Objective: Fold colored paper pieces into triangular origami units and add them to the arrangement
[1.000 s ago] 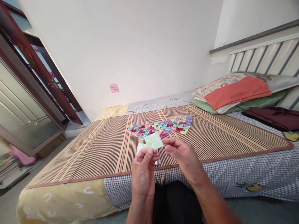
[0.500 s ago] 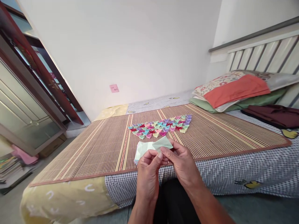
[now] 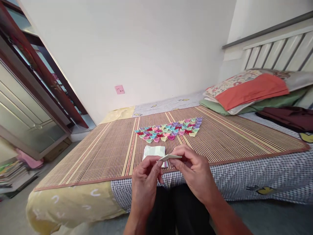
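Between my two hands is a small pale green folded paper (image 3: 170, 157), seen nearly edge-on above the bed's front edge. My left hand (image 3: 146, 176) pinches its left end between thumb and fingers. The right end is pinched by my right hand (image 3: 192, 169). Just behind them a stack of pale paper sheets (image 3: 154, 150) lies on the striped mat, its near right part hidden by my hands and the held paper. Farther back, rows of folded paper boats (image 3: 168, 129) in several colours stand close together on the mat.
The striped bamboo mat (image 3: 97, 150) covers most of the bed. Pillows (image 3: 254, 89) and a dark maroon folded cloth (image 3: 288, 117) lie at the right by the white headboard (image 3: 276, 52). A pink card (image 3: 119, 89) is on the wall. Papers (image 3: 12, 173) are piled at far left.
The folded paper has tipped from showing its broad face to nearly edge-on. My left hand has shifted left and the hands are slightly farther apart, showing more of the paper stack.
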A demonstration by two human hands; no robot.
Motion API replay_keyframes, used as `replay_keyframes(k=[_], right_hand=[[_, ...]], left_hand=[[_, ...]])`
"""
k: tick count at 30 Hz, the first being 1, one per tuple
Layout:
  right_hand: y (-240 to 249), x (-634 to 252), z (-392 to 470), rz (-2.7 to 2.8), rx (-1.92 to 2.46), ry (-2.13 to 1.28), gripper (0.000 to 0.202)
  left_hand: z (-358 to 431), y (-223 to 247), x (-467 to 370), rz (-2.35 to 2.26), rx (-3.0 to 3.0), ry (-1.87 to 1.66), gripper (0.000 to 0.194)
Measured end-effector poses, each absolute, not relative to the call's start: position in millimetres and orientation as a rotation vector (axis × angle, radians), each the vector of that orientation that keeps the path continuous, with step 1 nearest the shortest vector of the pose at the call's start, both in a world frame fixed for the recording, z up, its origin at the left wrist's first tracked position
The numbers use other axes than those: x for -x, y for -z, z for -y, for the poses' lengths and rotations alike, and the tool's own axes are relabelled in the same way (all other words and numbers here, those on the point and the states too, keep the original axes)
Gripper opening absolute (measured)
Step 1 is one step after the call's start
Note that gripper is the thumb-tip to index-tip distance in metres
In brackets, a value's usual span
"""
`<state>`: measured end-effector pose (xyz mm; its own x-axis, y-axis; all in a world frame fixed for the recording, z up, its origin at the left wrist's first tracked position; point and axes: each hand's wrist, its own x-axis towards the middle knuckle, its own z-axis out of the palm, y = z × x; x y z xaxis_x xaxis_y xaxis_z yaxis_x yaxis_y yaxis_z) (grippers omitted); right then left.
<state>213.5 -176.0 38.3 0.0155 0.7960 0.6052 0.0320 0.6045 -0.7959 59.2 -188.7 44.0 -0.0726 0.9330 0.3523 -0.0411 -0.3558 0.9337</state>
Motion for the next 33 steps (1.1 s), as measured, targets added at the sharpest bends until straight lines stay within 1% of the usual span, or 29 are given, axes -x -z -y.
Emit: replay_keyframes(k=[5,8,13,17,19,22,26,30,33], right_hand=[[-35,-213,179,1.476,0.761,-0.417,0.018],[-36,-213,179,1.476,0.784,-0.359,0.022],[-38,-213,182,1.483,0.758,-0.471,0.026],[-39,-215,184,1.476,0.732,-0.485,0.025],[-39,-215,185,1.487,0.712,-0.471,0.023],[-40,-215,185,1.498,0.681,-0.465,0.017],[-42,-215,185,1.495,0.666,-0.518,0.011],[-44,-213,184,1.464,0.681,-0.616,0.015],[-43,-210,183,1.392,0.697,-0.652,0.012]], left_hand=[[191,-39,-59,-0.806,-1.303,-1.551,0.011],[190,-40,-60,-0.810,-1.273,-1.562,0.008],[189,-42,-57,-0.859,-1.314,-1.659,0.005],[190,-40,-54,-0.873,-1.370,-1.678,0.012],[190,-40,-52,-0.858,-1.395,-1.693,0.014],[190,-42,-50,-0.857,-1.469,-1.717,0.007],[192,-50,-48,-0.896,-1.571,-1.684,0.012],[194,-56,-48,-0.977,-1.620,-1.677,0.016],[195,-53,-51,-0.984,-1.600,-1.678,0.014]])
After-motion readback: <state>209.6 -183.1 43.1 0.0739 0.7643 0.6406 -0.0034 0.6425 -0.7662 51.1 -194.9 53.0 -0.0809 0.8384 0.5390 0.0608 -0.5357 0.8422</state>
